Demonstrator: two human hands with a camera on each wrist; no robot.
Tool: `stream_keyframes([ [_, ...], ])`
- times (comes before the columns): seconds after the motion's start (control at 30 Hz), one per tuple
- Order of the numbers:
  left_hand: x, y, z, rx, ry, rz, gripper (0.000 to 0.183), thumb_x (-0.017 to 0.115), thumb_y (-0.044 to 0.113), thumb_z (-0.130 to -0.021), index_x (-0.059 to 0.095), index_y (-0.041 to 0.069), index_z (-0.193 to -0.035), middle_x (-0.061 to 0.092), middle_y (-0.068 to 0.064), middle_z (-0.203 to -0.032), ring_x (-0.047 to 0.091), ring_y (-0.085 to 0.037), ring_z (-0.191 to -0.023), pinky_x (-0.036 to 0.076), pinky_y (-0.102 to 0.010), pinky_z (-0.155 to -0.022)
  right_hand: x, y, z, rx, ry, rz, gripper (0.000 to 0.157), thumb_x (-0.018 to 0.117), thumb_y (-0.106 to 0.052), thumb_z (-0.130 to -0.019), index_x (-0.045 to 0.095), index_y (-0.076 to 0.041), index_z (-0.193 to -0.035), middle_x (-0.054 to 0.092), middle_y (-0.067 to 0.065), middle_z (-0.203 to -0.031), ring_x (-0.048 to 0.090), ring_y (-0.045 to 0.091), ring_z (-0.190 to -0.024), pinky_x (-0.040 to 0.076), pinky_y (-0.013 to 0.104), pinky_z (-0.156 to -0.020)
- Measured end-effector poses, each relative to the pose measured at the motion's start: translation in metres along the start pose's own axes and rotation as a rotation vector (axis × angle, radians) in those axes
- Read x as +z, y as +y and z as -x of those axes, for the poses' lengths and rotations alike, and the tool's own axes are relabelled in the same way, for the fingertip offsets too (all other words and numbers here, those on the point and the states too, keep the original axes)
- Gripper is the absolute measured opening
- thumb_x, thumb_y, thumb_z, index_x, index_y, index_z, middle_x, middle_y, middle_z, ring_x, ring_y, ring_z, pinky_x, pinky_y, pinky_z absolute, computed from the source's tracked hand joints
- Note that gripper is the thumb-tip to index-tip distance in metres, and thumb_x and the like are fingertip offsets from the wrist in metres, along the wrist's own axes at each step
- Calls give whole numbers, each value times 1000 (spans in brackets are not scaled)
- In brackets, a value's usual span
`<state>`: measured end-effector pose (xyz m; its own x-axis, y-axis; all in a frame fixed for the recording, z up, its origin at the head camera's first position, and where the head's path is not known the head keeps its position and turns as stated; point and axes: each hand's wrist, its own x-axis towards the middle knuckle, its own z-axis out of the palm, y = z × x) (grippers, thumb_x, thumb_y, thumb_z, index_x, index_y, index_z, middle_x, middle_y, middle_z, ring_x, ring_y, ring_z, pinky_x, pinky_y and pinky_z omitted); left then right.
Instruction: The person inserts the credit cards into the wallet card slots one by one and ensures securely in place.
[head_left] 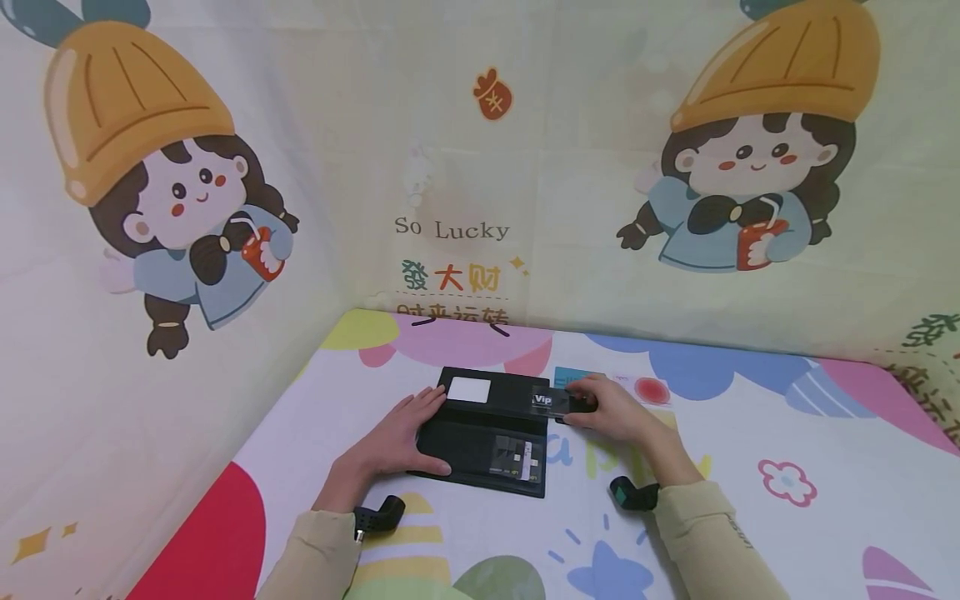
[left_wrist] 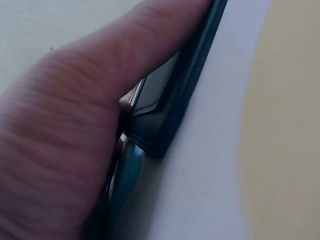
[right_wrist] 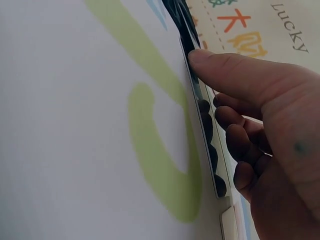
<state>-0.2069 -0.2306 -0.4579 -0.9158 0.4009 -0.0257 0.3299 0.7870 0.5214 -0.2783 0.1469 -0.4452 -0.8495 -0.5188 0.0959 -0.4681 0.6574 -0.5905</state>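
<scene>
A black card wallet [head_left: 465, 442] lies unfolded on the table. My left hand [head_left: 401, 435] rests spread at its left side, the thumb on the lower flap and the fingers at the upper flap's edge. In the left wrist view, that thumb lies along the wallet's edge [left_wrist: 172, 122]. My right hand [head_left: 611, 408] pinches a dark card marked "Vip" [head_left: 544, 401], which overlaps the right end of the upper flap. The thumb presses near the edge of this card [right_wrist: 206, 125] in the right wrist view. A white card [head_left: 469, 390] and a dark card [head_left: 515, 457] show on the wallet's flaps.
Beyond my right hand lie a blue card [head_left: 568, 377] and a pale card with a red circle [head_left: 651, 391], both partly hidden. A printed cloth [head_left: 750, 442] covers the table, and patterned curtains [head_left: 570, 208] hang behind and to the left.
</scene>
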Motion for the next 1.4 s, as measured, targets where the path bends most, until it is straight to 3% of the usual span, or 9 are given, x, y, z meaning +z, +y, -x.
stream_keyframes([
  [0.37, 1, 3, -2, -4, -5, -6, 117, 82, 64, -69, 32, 7, -158, 25, -5, -166, 13, -27, -153, 11, -51, -123, 5, -3, -4, 31, -11, 42, 52, 80, -29, -87, 66, -6, -131, 58, 5, -106, 52, 21, -89, 47, 36, -76],
  [0.97, 1, 1, -1, 1, -2, -8, 118, 82, 65, -69, 32, 7, -159, 25, -5, -166, 13, -27, -153, 10, -50, -123, 12, -13, -13, 23, -33, -18, 55, 78, -25, -89, 62, 2, -134, 57, 11, -112, 51, 26, -97, 49, 41, -84],
  [1.4, 0, 1, -1, 11, -4, -8, 117, 82, 64, -70, 32, 6, -158, 25, -7, -165, 13, -28, -153, 9, -50, -123, 16, -17, -18, 26, -28, 13, 52, 79, -26, -89, 64, -1, -132, 58, 10, -111, 51, 25, -95, 50, 41, -83],
])
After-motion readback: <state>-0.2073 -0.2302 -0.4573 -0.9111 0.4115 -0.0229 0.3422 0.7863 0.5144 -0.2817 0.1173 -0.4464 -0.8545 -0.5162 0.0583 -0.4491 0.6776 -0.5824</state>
